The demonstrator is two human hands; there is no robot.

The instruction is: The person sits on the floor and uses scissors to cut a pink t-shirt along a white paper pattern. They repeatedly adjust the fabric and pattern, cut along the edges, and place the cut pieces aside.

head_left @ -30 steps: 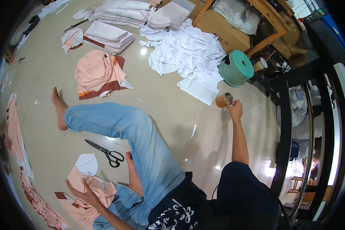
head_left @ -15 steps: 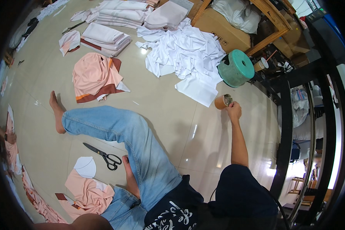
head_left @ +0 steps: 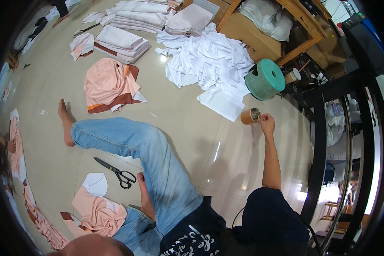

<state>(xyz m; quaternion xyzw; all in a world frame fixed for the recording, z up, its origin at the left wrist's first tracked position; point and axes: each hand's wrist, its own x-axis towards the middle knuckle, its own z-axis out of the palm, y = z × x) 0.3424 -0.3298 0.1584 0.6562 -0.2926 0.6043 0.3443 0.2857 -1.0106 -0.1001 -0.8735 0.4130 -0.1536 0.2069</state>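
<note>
Right hand (head_left: 267, 124): fingertips drawn together at the mouth of the brown cup (head_left: 246, 117); I cannot tell what they pinch. Left hand: out of sight, state undeterminable.

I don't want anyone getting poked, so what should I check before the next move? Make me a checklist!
Scissors apart from the white piece: ok, a gap shows between them.
Bare foot far from the scissors: not ok, they look close.
Right hand by the brown cup: ok.
Left hand in sight: not ok, out of view.
What the right hand holds, if anything: cannot tell, too small.
</note>
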